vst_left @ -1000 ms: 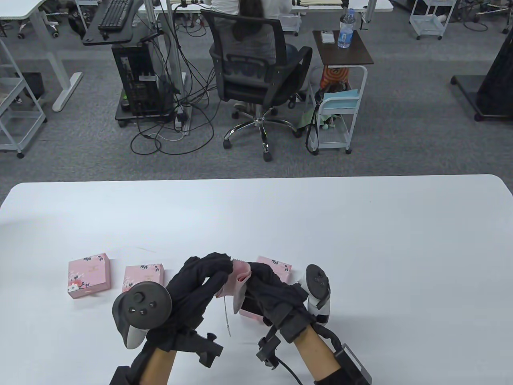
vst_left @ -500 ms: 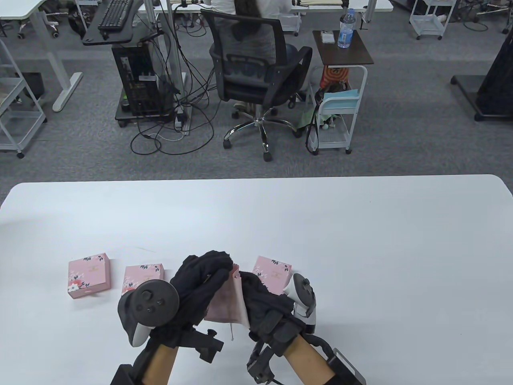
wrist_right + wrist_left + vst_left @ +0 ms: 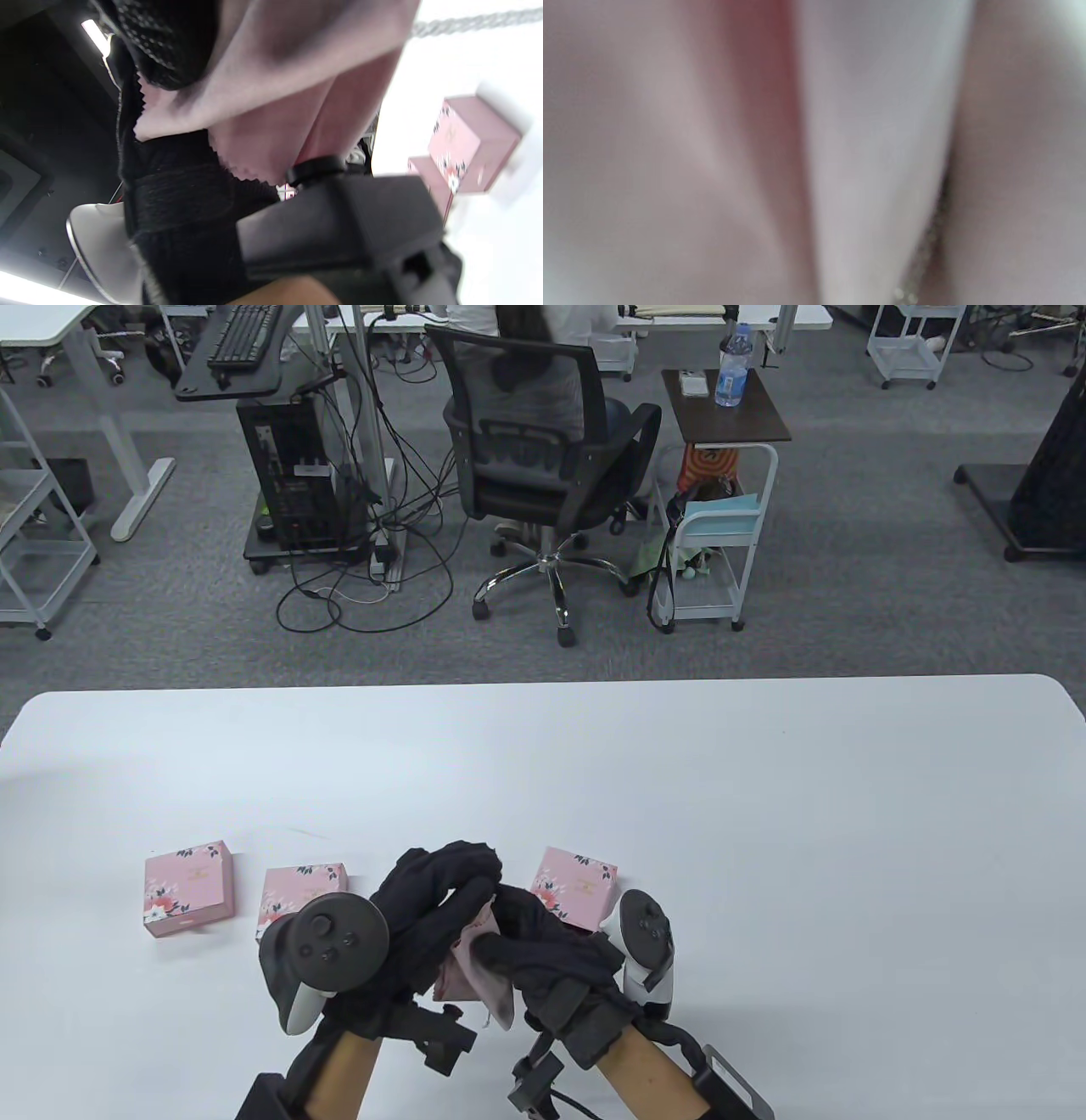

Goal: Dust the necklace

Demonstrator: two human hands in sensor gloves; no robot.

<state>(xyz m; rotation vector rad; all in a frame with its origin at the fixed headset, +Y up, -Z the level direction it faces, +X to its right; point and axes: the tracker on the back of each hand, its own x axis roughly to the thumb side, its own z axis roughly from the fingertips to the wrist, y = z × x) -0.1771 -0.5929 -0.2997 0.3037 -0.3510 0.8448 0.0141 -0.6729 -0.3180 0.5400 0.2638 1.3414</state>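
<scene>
My left hand [image 3: 479, 872] is raised over the near middle of the table, fingers closed together on the top of a thin silver necklace. My right hand [image 3: 490, 948] is just below and to its right and grips a pink cloth [image 3: 468, 976] bunched around the chain. The chain is almost wholly hidden in the table view. A stretch of chain [image 3: 466, 20] shows beside the cloth [image 3: 271, 140] in the right wrist view. The left wrist view is filled with blurred pink cloth [image 3: 712, 148], with a glint of chain [image 3: 918, 267] at the bottom.
Two pink floral boxes [image 3: 188, 888] [image 3: 293, 891] lie left of my hands. A third pink box [image 3: 577, 886] lies just behind my right hand. The white table [image 3: 764, 814] stretches far and right. An office chair and carts stand beyond its far edge.
My right hand has slid toward the near edge with the cloth, down along the chain. The length of chain that hung free below the cloth is now covered. My left hand barely moved.
</scene>
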